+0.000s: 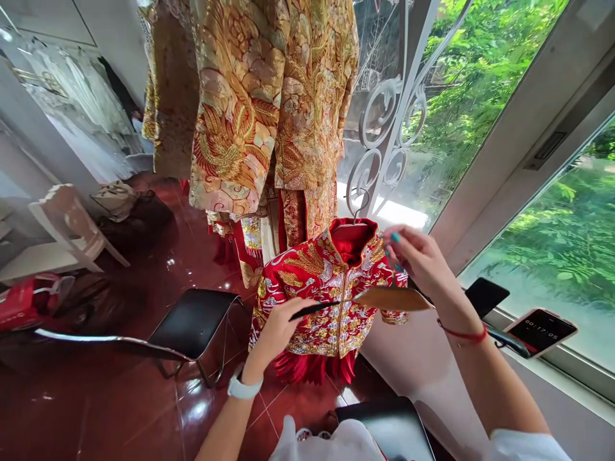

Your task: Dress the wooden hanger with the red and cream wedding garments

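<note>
In my left hand (pixel 275 333), the fingers are closed round the black handle of a flat, golden-brown, blade-like tool (pixel 394 298). Its broad part lies level across the front of a small red jacket (pixel 312 275) with gold and silver embroidery. The jacket hangs on a wire hanger (pixel 358 208), red fringe showing below its hem. Beside the collar, my right hand (pixel 418 256) is raised with fingertips pinched together; what they hold, if anything, I cannot make out.
Large gold-embroidered garments (pixel 240 115) hang behind the jacket. Black chairs (pixel 195 323) stand at left and below. Phones (pixel 542 330) lean by the window, one showing a timer. White scrollwork (pixel 384 115) rises by the glass. A red bag (pixel 33 301) sits far left.
</note>
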`<action>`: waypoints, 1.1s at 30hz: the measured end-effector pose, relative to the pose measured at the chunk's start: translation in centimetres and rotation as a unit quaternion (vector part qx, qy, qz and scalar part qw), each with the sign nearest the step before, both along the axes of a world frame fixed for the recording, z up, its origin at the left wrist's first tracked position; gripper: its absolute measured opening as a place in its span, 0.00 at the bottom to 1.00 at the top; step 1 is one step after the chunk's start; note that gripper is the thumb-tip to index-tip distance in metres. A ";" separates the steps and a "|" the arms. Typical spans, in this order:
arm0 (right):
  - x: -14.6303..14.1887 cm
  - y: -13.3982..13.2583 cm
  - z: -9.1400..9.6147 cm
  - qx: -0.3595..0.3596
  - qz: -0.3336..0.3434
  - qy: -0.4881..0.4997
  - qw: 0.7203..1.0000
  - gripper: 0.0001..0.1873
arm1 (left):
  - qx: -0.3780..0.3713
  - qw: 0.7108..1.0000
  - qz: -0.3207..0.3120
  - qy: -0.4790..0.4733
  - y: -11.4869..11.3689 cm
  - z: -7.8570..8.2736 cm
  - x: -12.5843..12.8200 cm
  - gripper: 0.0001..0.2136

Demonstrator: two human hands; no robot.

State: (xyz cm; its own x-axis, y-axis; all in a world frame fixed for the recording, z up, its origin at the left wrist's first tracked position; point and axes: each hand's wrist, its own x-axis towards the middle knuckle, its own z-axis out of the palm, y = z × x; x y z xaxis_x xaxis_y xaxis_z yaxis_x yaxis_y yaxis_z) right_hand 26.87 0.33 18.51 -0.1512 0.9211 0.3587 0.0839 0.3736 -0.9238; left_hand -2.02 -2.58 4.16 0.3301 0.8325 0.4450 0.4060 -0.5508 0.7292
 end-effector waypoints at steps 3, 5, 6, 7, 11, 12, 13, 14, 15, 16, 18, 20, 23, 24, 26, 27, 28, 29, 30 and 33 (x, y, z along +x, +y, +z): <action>-1.7 4.6 1.6 0.110 -0.037 -0.020 0.993 0.19 | -0.043 0.998 0.027 -0.031 2.7 2.7 -1.1 0.15; -2.0 7.4 2.5 0.162 -0.073 -0.047 0.983 0.16 | -0.076 0.996 0.035 -0.035 4.6 4.5 -1.4 0.15; -2.1 8.7 2.8 0.184 -0.093 -0.058 0.977 0.15 | -0.094 0.994 0.035 -0.039 5.6 5.2 -1.6 0.16; -2.2 9.8 3.2 0.203 -0.112 -0.065 0.971 0.14 | -0.111 0.992 0.033 -0.046 6.5 5.8 -1.6 0.18; -2.7 12.5 4.2 0.256 -0.178 -0.067 0.948 0.13 | -0.130 0.989 0.027 -0.065 9.4 6.9 -1.9 0.22; -2.9 12.9 4.2 0.269 -0.193 -0.066 0.941 0.15 | -0.124 0.990 0.031 -0.062 9.9 7.0 -2.0 0.22; -3.0 13.1 4.2 0.283 -0.206 -0.068 0.934 0.17 | -0.116 0.991 0.036 -0.059 10.3 7.0 -2.1 0.21; -3.1 13.4 4.2 0.297 -0.215 -0.074 0.927 0.19 | -0.111 0.992 0.037 -0.057 10.7 7.1 -2.2 0.20; -3.2 13.5 4.1 0.311 -0.221 -0.083 0.921 0.21 | -0.107 0.992 0.035 -0.057 11.0 7.1 -2.4 0.19; -3.3 13.6 3.9 0.323 -0.224 -0.093 0.915 0.23 | -0.107 0.992 0.028 -0.056 11.4 7.2 -2.6 0.18; -3.6 13.7 3.6 0.340 -0.236 -0.104 0.904 0.24 | -0.108 0.992 0.015 -0.058 12.0 7.2 -2.9 0.17; -3.8 13.6 3.3 0.357 -0.262 -0.104 0.890 0.23 | -0.106 0.993 0.011 -0.054 12.7 7.2 -3.2 0.15; -4.2 13.3 2.9 0.382 -0.300 -0.112 0.867 0.19 | -0.099 0.994 0.012 -0.055 13.4 7.0 -3.4 0.15; -4.3 13.2 2.8 0.386 -0.306 -0.116 0.862 0.18 | -0.098 0.994 0.009 -0.052 13.5 7.1 -3.5 0.15; -4.5 13.1 2.7 0.390 -0.315 -0.124 0.856 0.18 | -0.096 0.994 0.006 -0.043 13.7 7.2 -3.6 0.15; -4.6 13.1 2.7 0.391 -0.322 -0.126 0.853 0.18 | -0.094 0.995 0.004 -0.036 13.8 7.4 -3.7 0.15; -4.7 13.1 2.7 0.391 -0.331 -0.128 0.849 0.18 | -0.093 0.995 0.003 -0.031 13.9 7.6 -3.7 0.16; -4.8 13.1 2.7 0.392 -0.341 -0.129 0.845 0.18 | -0.092 0.995 0.003 -0.028 14.0 7.7 -3.8 0.16; -4.9 13.2 2.8 0.392 -0.351 -0.131 0.840 0.19 | -0.092 0.995 0.003 -0.025 14.2 7.9 -3.8 0.16; -5.2 13.4 2.9 0.382 -0.364 -0.128 0.840 0.19 | -0.088 0.996 0.007 -0.011 15.1 8.2 -3.7 0.15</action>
State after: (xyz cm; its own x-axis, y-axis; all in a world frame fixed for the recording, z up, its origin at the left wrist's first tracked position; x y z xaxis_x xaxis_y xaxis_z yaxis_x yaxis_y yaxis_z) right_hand 21.68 13.74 21.45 0.1896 0.3183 0.9288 0.7054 0.6138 -0.3544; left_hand -5.69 12.50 12.38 0.3098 0.9029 0.2979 0.3961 -0.4074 0.8229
